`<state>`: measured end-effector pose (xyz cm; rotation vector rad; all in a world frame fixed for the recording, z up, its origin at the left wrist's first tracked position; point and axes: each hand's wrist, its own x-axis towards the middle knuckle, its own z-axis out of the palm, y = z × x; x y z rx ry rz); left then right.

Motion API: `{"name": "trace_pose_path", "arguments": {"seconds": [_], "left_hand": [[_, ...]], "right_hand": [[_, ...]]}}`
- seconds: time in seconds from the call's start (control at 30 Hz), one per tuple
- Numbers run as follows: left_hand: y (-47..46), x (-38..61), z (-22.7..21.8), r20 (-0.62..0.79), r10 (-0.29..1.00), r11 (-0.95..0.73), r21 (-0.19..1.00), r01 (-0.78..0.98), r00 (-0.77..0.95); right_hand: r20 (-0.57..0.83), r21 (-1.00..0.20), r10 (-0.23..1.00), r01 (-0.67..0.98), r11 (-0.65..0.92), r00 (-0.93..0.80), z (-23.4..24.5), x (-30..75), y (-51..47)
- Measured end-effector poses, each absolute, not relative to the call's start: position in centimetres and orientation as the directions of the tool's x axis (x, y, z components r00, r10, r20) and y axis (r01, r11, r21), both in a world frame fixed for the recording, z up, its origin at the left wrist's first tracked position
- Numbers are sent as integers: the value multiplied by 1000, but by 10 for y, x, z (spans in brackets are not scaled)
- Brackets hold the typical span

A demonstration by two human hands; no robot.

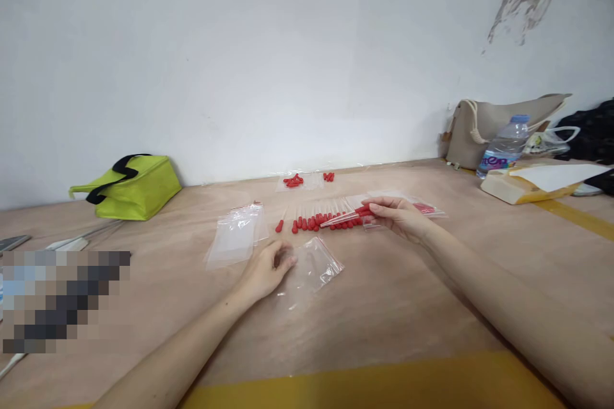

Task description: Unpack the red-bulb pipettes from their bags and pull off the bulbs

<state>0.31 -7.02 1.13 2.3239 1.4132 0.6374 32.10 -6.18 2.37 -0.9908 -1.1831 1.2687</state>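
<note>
Between the thumb and fingers of my right hand (394,216) are a few thin clear droppers with red bulbs (352,213), their tips pointing left. My left hand (272,268) is curled, with thumb and fingertips pinching the left edge of a clear zip bag (314,265) on the table. Just beyond, a row of red-bulbed droppers (311,223) lies side by side, bulbs toward me. One separate dropper (279,225) rests at the row's left end. A stack of clear zip bags (235,233) lies left of it. Partly behind my right hand are more bags with red contents (426,208).
Loose red bulbs (293,181) lie on clear plastic near the wall. A lime-green bag (139,188) stands at the left. To the right are a water bottle (503,147), a beige bag (467,131) and an opened carton (527,183). Yellow tape (336,386) crosses the front.
</note>
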Motion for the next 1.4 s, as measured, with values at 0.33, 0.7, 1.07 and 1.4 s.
{"name": "trace_pose_path", "arguments": {"seconds": [0.33,0.7,1.07,1.4], "left_hand": [[-60,-20,35,14,928,-269,715,645,372],[-3,-130,35,104,973,100,616,782,-206],[-14,-86,15,120,988,-110,90,990,99],[-6,-96,15,62,967,-248,40,968,245]], "right_hand": [[715,-422,656,599,681,-242,28,229,-32],[502,107,672,810,576,-544,9,177,-10],[512,59,719,854,516,-470,10,181,-22],[636,-60,725,921,385,-262,10,276,-53]]}}
